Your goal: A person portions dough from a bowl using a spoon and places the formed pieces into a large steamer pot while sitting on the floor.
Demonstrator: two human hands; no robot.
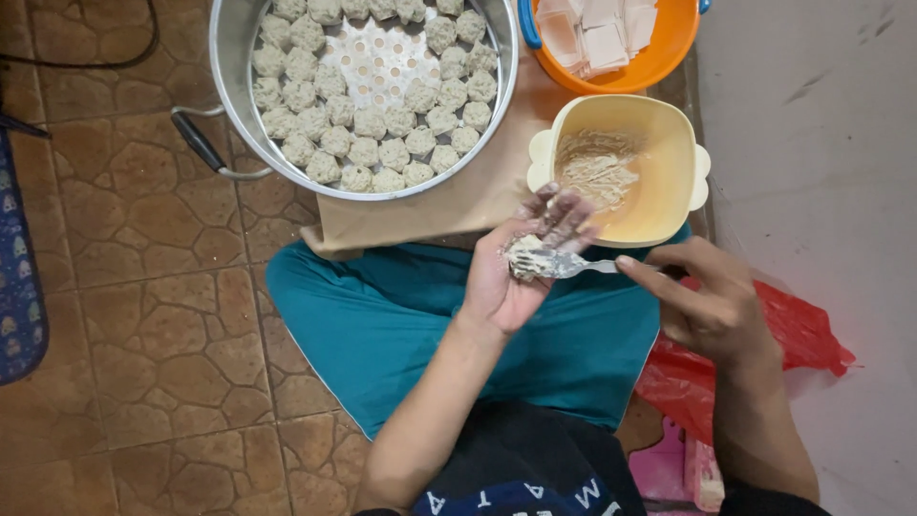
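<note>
Nearest the lens, at the bottom of the frame, I see my dark shirt and teal-clad crossed legs [401,325] on the brown stone-pattern floor [143,315]. Largest item next: the metal steamer pot [234,57] at upper centre, its perforated tray ringed with many finished dumplings [363,151]; only the middle holes remain bare, so I judge the batch well past halfway. At the upper right sits an orange bowl [669,57] of square wrappers [597,33], some of them not yet used. Below it, the cream bowl [669,153] holds only a thin smear of filling [597,172], so little remains to wrap. My left hand [516,272] lies palm-up, cupped open, cradling a wrapper with filling [523,260]. My right hand [712,306] pinches a metal spoon [573,265], pressing filling into that wrapper.
</note>
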